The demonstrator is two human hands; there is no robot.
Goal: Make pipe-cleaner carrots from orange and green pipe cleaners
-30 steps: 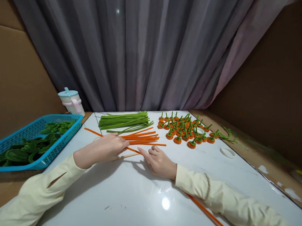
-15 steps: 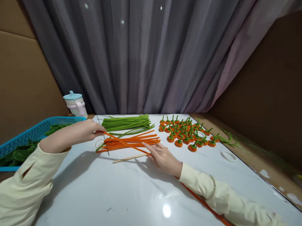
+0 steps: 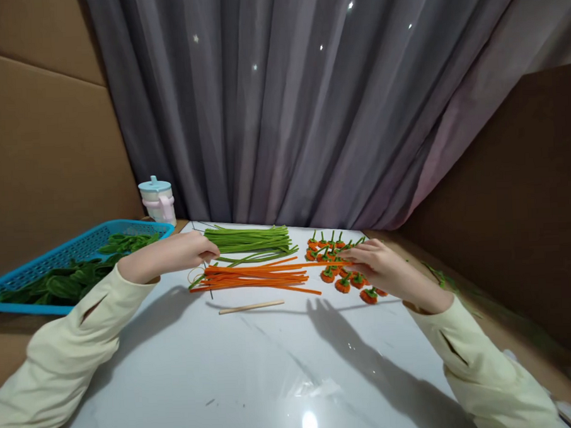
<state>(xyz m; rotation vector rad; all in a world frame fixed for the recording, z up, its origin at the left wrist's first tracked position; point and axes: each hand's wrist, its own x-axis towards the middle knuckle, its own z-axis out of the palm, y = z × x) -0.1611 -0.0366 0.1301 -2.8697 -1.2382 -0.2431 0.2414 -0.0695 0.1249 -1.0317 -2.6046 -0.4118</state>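
Left hand [image 3: 189, 251] and right hand [image 3: 380, 266] pinch opposite ends of orange pipe cleaner [image 3: 311, 264] — grips partly hidden.

Fuzzy orange pipe cleaners [image 3: 255, 276]; glossy white table [image 3: 254, 373]; smooth wooden stick [image 3: 250, 307]; perforated blue plastic basket [image 3: 55, 257]; soft grey cloth curtain [image 3: 285, 107].

The orange pipe cleaners [image 3: 255, 277] and green pipe cleaners [image 3: 249, 237] are glowing against the white, faintly veined table [image 3: 254, 367]; the basket [image 3: 69, 245] is showing blue.
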